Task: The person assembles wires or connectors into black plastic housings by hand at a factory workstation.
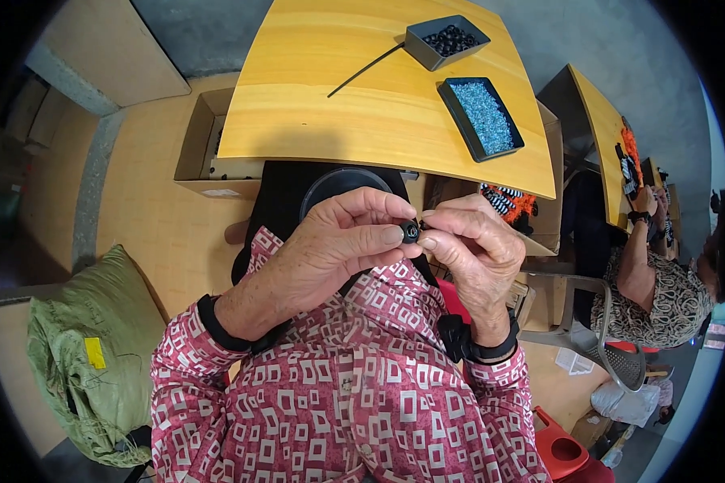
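Above my lap, just short of the table edge, both hands meet over a small round black part (411,233) with a hole in its face. My left hand (342,235) is closed, pinching this part between thumb and fingers. From the other side my right hand (477,251) is closed too, thumb against forefinger. A tiny dark bit shows at its fingertips, touching or almost touching the round part; its kind is too small to make out. On the yellow table, a grey bin (432,56) holds several black round parts, and a black tray (479,155) holds small clear-blue pieces.
A thin black rod (366,70) lies on the wooden table (298,72), reaching the bin. Cardboard boxes (187,153) flank the table; the right one holds orange and black-striped items (514,203). A green sack (97,346) stands left. Another person (652,282) works at the right table.
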The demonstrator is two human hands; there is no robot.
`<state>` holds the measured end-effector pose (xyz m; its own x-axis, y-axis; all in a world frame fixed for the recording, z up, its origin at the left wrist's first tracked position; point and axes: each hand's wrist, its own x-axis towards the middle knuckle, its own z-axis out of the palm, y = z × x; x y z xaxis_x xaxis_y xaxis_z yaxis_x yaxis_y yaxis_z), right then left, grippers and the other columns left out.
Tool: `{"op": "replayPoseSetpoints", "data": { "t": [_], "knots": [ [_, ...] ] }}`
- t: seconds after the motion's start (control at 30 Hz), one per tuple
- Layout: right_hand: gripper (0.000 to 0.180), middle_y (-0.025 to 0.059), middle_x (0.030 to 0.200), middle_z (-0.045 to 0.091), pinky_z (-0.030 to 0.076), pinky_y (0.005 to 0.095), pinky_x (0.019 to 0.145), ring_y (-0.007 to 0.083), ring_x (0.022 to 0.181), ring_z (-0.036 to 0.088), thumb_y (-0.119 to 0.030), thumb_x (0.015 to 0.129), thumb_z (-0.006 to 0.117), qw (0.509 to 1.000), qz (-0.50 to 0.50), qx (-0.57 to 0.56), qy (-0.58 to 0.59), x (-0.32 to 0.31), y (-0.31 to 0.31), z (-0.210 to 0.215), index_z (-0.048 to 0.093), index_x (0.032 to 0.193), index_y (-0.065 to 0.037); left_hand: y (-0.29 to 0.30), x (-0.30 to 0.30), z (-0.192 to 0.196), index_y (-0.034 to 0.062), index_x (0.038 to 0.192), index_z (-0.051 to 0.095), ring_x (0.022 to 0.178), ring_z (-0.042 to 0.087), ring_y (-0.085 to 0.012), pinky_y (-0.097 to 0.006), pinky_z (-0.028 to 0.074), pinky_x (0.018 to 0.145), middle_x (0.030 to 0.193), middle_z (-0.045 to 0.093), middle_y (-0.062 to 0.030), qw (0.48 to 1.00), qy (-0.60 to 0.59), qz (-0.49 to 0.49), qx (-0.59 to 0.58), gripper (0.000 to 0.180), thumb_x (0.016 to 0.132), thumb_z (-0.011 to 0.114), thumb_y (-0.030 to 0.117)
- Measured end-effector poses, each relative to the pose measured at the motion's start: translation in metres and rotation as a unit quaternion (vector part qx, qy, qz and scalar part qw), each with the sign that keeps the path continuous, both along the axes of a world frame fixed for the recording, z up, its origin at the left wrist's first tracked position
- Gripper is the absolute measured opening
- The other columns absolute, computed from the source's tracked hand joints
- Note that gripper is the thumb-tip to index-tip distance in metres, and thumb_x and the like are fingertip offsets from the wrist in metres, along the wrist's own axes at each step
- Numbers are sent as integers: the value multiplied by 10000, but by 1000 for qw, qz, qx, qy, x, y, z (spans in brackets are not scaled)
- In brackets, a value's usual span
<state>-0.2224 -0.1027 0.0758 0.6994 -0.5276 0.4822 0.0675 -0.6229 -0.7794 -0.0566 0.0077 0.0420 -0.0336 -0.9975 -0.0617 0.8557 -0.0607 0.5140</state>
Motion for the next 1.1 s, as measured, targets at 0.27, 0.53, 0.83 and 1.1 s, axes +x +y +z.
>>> {"op": "replayPoseSetpoints", "data": {
  "t": [0.27,0.53,0.83,1.1],
  "knots": [
    [245,87,922,648,499,224,657,109,785,618,35,755,736,979,-3,205,-5,1,9,4,680,993,14,-1,-1,-6,14,1116,587,966,663,-191,-231,568,821,1061,631,-92,1000,11,-2,6,236,882,617,2],
    [231,97,936,652,487,225,658,123,796,613,35,744,744,990,4,142,-13,-3,3,1,681,967,25,1,-1,-5,5,1109,600,971,663,-203,-236,561,832,1045,640,-94,1000,-16,1,6,240,871,630,-5],
    [182,94,872,664,489,263,646,169,776,626,-35,742,757,999,19,-13,45,-4,-3,17,706,914,-7,0,-4,-2,-9,1099,604,958,664,-198,-250,559,846,1020,644,-91,999,-30,19,23,230,870,629,-7],
    [166,83,824,663,486,263,637,165,750,629,-46,744,752,997,22,-23,73,-2,-7,21,708,899,-9,0,-5,-3,-8,1067,608,941,653,-182,-277,549,872,990,638,-84,995,-81,56,8,223,851,660,6]
  ]
}}
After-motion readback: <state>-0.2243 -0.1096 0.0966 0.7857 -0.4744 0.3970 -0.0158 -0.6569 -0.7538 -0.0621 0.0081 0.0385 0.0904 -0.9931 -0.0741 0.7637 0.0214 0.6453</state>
